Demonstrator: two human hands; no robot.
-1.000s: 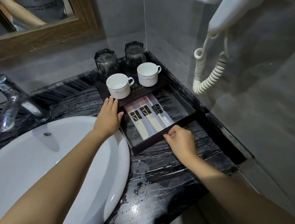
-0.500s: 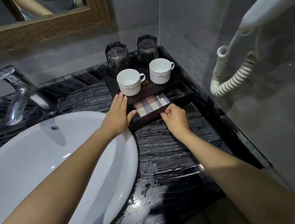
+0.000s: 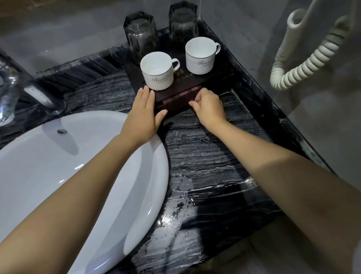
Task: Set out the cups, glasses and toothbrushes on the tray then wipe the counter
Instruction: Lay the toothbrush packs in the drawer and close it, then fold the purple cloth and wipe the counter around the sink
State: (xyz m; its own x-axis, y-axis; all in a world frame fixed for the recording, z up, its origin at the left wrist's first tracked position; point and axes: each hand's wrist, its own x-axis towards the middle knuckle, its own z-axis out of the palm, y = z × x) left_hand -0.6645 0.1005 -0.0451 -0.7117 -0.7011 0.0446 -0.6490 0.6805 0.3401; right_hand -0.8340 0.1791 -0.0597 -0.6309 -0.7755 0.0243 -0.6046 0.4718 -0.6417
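A dark wooden tray (image 3: 226, 73) stands in the counter's back right corner. On it are two white cups (image 3: 157, 70) (image 3: 200, 55) and, behind them, two dark upside-down glasses (image 3: 141, 34) (image 3: 183, 21). The tray's drawer (image 3: 177, 101) is pushed almost fully in, and the wrapped toothbrushes inside are hidden. My left hand (image 3: 143, 116) lies flat with fingers together against the tray's front left corner. My right hand (image 3: 209, 107) has curled fingers pressing on the drawer's front edge.
A white basin (image 3: 44, 175) fills the left, with a chrome tap (image 3: 9, 84) behind it. The black marble counter (image 3: 204, 156) is wet near its front. A wall hair dryer with a coiled cord (image 3: 301, 64) hangs at the right above the counter's edge.
My right hand has pushed the drawer from fully open to nearly closed, covering the toothbrushes. My left hand has stayed braced on the tray's corner. The camera has moved closer.
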